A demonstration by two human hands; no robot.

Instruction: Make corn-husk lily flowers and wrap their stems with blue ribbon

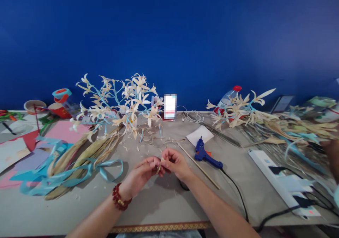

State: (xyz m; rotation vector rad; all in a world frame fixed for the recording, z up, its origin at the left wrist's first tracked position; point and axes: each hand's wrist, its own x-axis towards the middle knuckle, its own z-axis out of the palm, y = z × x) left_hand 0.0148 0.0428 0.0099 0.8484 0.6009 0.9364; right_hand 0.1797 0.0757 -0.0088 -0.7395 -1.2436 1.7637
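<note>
My left hand [145,170], with a red bead bracelet at the wrist, is closed in a pinch near the middle of the table. Its fingertips meet those of my right hand [174,163], also pinched. Between them is a small pale piece [159,165], too small to make out fully; both hands grip it. Right of my hands lie a thin wooden stick [198,165] and a blue glue gun [205,154], its nozzle over a white sheet [206,133]. Cream flowers on light-blue stems [116,102] stand behind my hands to the left.
Dried husks [90,153] and blue ribbon [109,167] lie at left. A white power strip [278,185] with black cords sits at right, before more husks [286,128]. A lit phone [170,107] and a red-capped bottle [229,98] stand at the back.
</note>
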